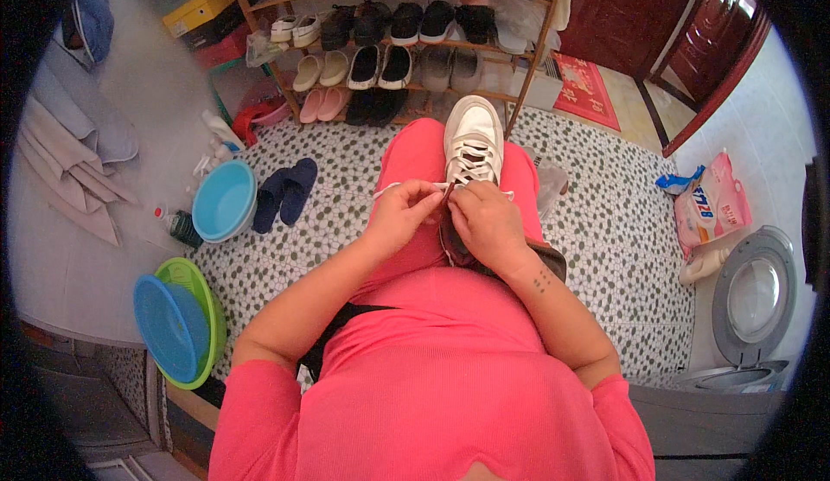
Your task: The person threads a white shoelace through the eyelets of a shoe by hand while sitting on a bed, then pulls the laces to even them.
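A white lace-up shoe (474,127) rests on my lap, its toe pointing away from me and its brown inside showing near my hands. White laces criss-cross its front. My left hand (405,215) pinches a white shoelace (438,186) at the top of the lacing, and a loose end sticks out to its left. Beside it, my right hand (484,219) has its fingers closed at the shoe's opening, with a lace end showing at its right. The fingers hide part of the shoe's tongue and the lace between them.
A wooden shoe rack (398,49) with several pairs stands ahead. Dark blue slippers (285,194) and a light blue basin (225,200) are on the left floor, with blue and green basins (212,325) nearer. On the right are a pink bag (713,204) and a washing machine lid (754,295).
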The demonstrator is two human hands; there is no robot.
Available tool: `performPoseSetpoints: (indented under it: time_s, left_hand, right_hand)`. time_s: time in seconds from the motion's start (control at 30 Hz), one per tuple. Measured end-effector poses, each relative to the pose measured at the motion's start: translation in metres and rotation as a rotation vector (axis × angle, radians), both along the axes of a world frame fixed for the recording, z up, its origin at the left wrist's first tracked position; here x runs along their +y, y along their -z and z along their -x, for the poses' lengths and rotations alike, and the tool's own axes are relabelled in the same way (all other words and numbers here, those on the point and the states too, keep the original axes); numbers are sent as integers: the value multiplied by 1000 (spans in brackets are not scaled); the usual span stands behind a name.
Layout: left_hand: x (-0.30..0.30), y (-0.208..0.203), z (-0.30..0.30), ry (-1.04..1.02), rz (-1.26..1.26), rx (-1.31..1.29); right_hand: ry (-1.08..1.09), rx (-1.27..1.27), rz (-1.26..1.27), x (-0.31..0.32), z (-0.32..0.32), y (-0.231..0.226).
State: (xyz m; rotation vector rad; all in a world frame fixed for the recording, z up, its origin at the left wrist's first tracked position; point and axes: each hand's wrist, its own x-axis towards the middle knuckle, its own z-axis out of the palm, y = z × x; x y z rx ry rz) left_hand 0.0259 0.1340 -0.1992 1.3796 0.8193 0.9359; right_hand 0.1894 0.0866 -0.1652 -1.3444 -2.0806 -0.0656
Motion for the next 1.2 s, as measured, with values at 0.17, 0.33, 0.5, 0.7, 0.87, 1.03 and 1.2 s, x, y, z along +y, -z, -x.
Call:
performPoseSetpoints:
  time_s: [0.17, 0.33, 0.5, 0.7, 0.87, 1.03, 1.2]
  left_hand:
    - [4, -4, 5, -108, -265, 212]
    - [24, -43, 53, -348, -157, -208]
    - [31, -95, 136, -239, -108, -719]
    - [-10, -85, 102, 96, 120, 453]
    - [-3, -57, 47, 253, 59, 506]
    - [8, -58, 14, 66, 240, 30]
    - [17, -102, 2, -160, -19, -327]
  right_hand:
    - [-108, 106, -36, 2, -9, -6]
    - [-120, 168, -101, 22, -23, -26]
    - [-174, 64, 24, 43, -16, -40]
    - [-226, -537, 170, 56, 7, -48]
    - [-348, -353, 247, 55, 1, -33]
    - [-428, 199, 281, 47, -5, -42]
    - [-332, 417, 16, 32, -20, -43]
